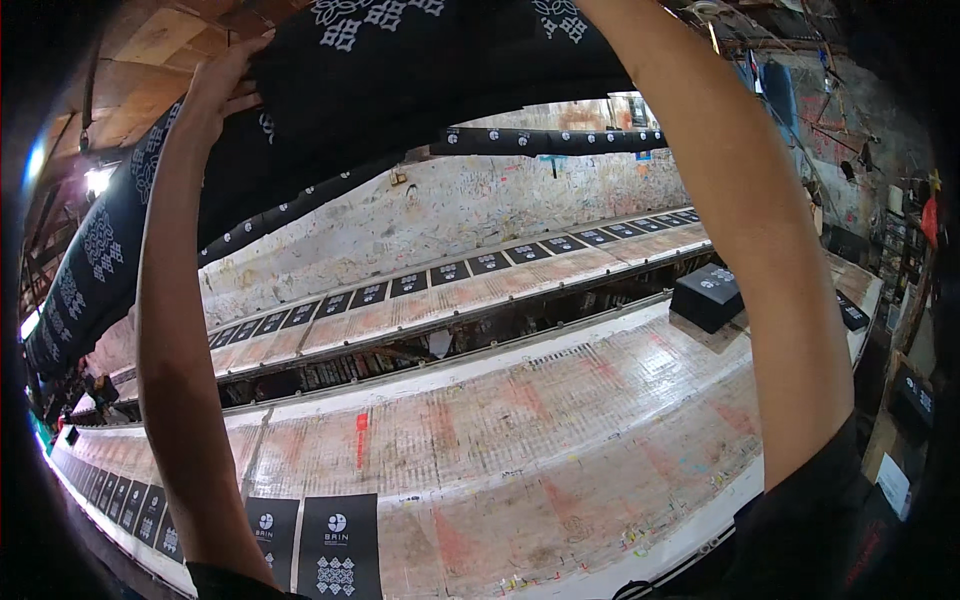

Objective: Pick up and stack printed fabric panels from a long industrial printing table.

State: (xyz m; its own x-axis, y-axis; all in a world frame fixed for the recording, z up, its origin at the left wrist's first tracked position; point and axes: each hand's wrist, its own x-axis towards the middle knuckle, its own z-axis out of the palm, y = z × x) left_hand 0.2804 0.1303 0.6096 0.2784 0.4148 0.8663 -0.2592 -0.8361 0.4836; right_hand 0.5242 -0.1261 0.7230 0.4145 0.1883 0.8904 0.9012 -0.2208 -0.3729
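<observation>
Both my arms reach up overhead. My left hand [226, 80] is closed on a black cloth [360, 85] with white flower-like and diamond motifs, its fingers at the cloth's left part. The cloth spans the top of the view between my arms, and its upper part is cut off. My right forearm [720, 170] rises past the cloth's right end; the hand itself lies beyond the top edge, out of sight. More black patterned cloth [100, 240] hangs at the left, next to my left forearm.
Below runs a long, stained printing table [560, 430] with black printed pieces [338, 545] along its near left. A black stack [707, 297] sits at its right. Behind, a second long table [550, 275] carries a row of black pieces [488, 262]. Dark cloth [550, 142] hangs before the wall.
</observation>
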